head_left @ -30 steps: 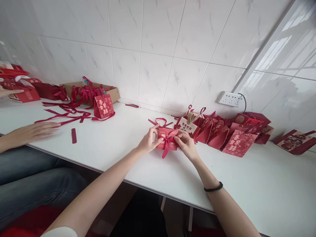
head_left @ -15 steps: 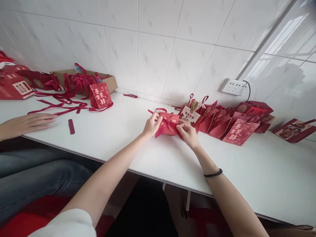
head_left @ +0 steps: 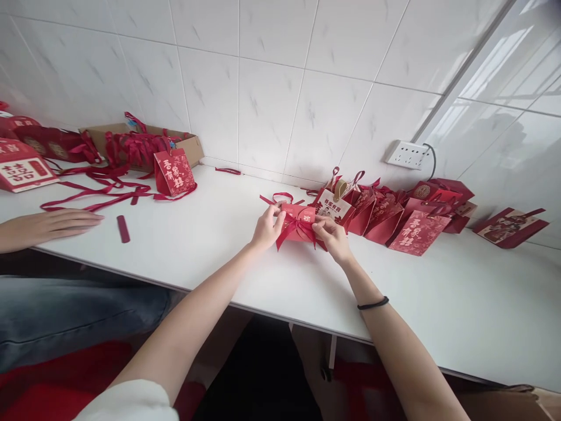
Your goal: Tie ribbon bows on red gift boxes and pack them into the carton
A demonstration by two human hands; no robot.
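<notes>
A small red gift box (head_left: 302,211) with light printed characters sits on the white table in front of me. A dark red ribbon bow (head_left: 298,224) is tied across its front, and the tails hang down over it. My left hand (head_left: 267,227) is closed at the left side of the box, its fingers pinching the bow's left loop. On the other side, my right hand (head_left: 332,235) pinches the right loop with thumb and fingers. The fingertips partly cover the box's edges, and a loop of ribbon lies behind it.
Several red gift bags (head_left: 372,213) stand in a row to the right, below a power strip (head_left: 408,155). At the left are a cardboard box (head_left: 193,149) of ribbons, loose ribbons (head_left: 83,202), a red tag (head_left: 123,229) and another person's flat hand (head_left: 56,227).
The view has shifted slightly, moving the scene left. Both hands stay at the bow; its tails now hang lower and spread apart a bit more evenly.
</notes>
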